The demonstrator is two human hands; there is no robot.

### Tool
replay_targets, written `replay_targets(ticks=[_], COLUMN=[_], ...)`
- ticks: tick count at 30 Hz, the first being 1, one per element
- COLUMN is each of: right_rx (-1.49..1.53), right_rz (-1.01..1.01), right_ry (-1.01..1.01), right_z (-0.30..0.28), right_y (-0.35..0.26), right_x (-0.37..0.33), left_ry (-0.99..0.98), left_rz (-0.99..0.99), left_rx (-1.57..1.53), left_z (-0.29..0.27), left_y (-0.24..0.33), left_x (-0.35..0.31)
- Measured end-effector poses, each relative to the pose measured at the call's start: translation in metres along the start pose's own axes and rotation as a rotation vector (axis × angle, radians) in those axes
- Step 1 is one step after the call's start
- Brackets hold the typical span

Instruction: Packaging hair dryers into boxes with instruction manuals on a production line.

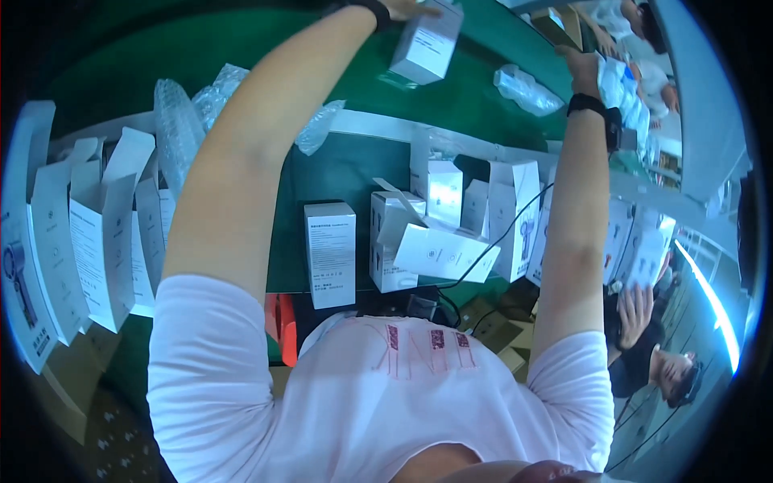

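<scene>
At the far side of the green work surface, my left hand (pixel 409 9) grips the upper end of a white printed box (pixel 428 45), which is tilted. Its fingers are partly cut off by the upper edge. My right hand (pixel 580 68) reaches out at the far right, with bent fingers against the near edge of an open brown carton (pixel 566 26). Whether they close on that edge is too small to tell. Between my forearms, a closed white box (pixel 330 254) stands upright. Beside it is another white box (pixel 394 274) with its flaps raised.
Open white boxes (pixel 101 233) crowd the left side, with bubble wrap (pixel 179 125) behind them. More bubble wrap (pixel 527 90) lies by my right hand. White boxes (pixel 515 209) and a black cable (pixel 503 233) are at centre right. Another person (pixel 656 370) is at the right.
</scene>
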State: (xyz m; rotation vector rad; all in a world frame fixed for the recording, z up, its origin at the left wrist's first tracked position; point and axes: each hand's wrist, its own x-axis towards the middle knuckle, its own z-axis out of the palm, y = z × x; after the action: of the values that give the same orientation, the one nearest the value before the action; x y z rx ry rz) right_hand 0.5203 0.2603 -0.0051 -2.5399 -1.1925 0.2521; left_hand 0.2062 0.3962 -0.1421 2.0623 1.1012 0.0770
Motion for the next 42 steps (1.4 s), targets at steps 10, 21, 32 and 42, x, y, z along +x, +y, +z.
replay_targets(ticks=[10, 21, 32, 42], right_rx=[-0.77, 0.335, 0.804, 1.426], right_rz=[-0.231, -0.434, -0.189, -0.529], right_ry=[-0.333, -0.248, -0.16, -0.243], right_z=[0.083, 0.03, -0.204, -0.3], right_y=[0.114, 0.0, -0.022, 0.061], right_x=[-0.019, -0.099, -0.36, -0.441], left_ry=[0.287, 0.156, -0.083, -0.163], left_rz=[0.003, 0.05, 0.185, 0.277], left_rx=[-0.112, -0.622, -0.633, -0.378], left_z=[0.03, -0.013, 0.002, 0.158], left_y=[0.082, 0.092, 0.174, 0.286], left_x=[-0.072, -0.335, -0.394, -0.284])
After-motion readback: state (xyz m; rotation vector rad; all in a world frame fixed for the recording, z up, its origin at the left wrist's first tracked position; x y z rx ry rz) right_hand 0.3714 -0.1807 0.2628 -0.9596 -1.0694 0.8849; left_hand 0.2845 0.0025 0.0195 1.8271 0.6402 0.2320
